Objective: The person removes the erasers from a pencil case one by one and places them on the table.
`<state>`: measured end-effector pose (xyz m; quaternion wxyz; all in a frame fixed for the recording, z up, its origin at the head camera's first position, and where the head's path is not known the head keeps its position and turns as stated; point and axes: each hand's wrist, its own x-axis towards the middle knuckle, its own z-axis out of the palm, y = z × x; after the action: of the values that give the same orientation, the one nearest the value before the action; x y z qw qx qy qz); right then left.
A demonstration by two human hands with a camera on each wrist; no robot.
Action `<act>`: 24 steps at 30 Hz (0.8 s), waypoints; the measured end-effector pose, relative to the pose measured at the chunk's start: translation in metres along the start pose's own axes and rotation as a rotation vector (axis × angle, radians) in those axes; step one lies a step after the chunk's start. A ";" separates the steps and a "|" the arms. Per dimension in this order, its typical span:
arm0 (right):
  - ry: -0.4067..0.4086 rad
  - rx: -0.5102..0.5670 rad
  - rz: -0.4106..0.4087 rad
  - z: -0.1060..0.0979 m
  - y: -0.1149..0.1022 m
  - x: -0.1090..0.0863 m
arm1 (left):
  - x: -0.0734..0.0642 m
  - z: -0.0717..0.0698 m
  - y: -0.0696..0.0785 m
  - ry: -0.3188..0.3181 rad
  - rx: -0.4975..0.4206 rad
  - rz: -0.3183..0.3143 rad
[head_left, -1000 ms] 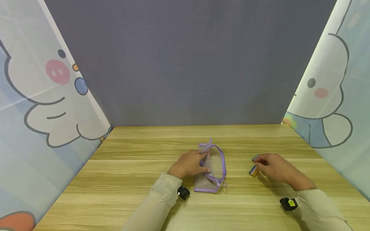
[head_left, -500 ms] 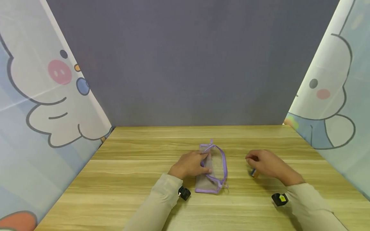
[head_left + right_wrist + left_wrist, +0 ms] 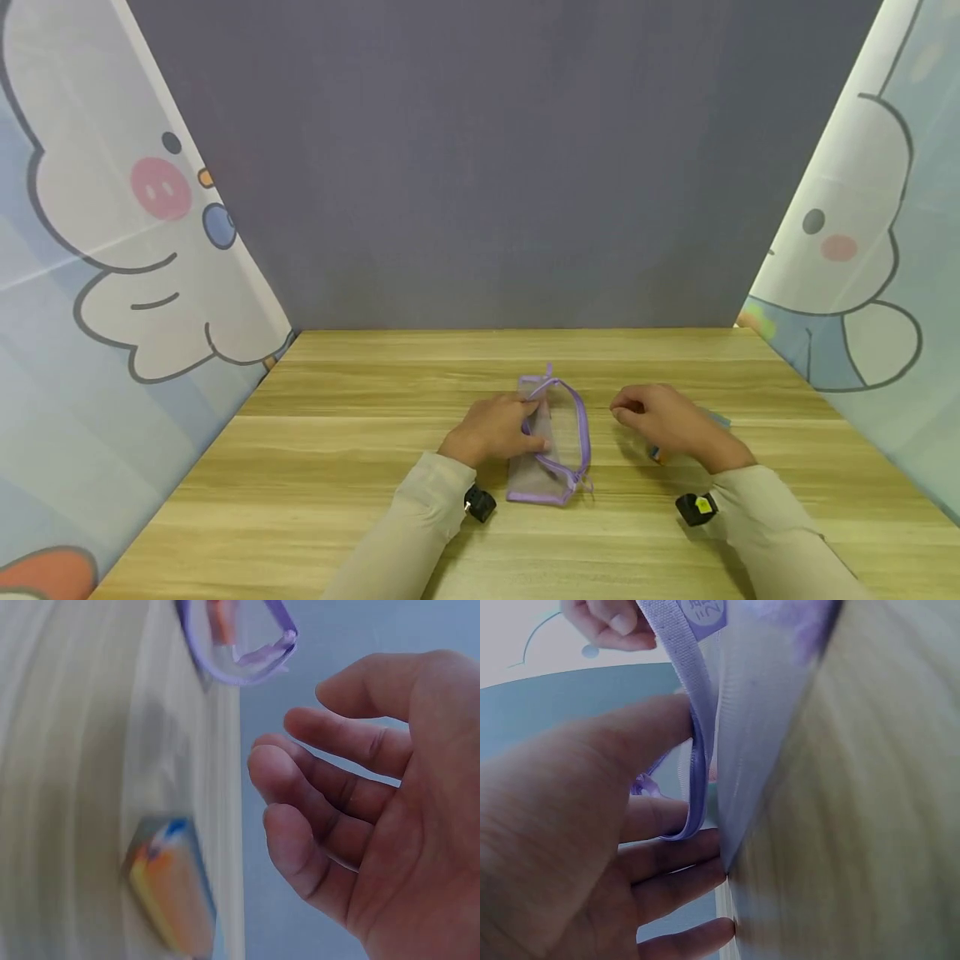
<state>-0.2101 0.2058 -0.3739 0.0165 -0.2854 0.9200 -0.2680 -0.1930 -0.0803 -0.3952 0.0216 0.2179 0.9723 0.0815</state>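
A see-through mesh pouch with purple trim (image 3: 531, 481) lies on the table, its zipper opening spread toward the right. My left hand (image 3: 489, 429) holds the pouch's near edge, thumb and index finger reaching over the purple zipper band (image 3: 699, 776). Its other fingers lie outside, low by the table. To the right of the pouch hovers my right hand (image 3: 352, 787), fingers loosely bent and nothing in them. Beneath that hand sits a small orange, yellow and blue block (image 3: 174, 889), blurred and mostly hidden in the head view. A flat blue thing (image 3: 717, 417) shows partly behind the right wrist.
The wood-grain table (image 3: 360, 467) ends at a dark grey panel (image 3: 480, 167) at the back. Cartoon-printed curtains (image 3: 135, 317) stand along both sides. Each wrist carries a small black camera (image 3: 480, 503).
My right hand has moved left from beside the block toward the pouch, uncovering part of the blue thing behind the wrist. The left hand keeps its place on the pouch.
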 end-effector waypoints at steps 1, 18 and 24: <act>-0.003 0.011 0.001 0.000 -0.001 0.002 | 0.000 0.001 0.000 0.001 0.001 -0.002; -0.073 0.113 0.021 0.007 -0.016 0.028 | 0.010 0.006 0.009 0.077 -0.010 -0.049; -0.074 0.109 -0.065 0.012 -0.020 0.039 | 0.012 0.007 0.011 0.106 -0.017 -0.059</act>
<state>-0.2301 0.1649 -0.3696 0.0575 -0.3234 0.8931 -0.3075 -0.1984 -0.0640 -0.4006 -0.0256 0.1842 0.9774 0.1005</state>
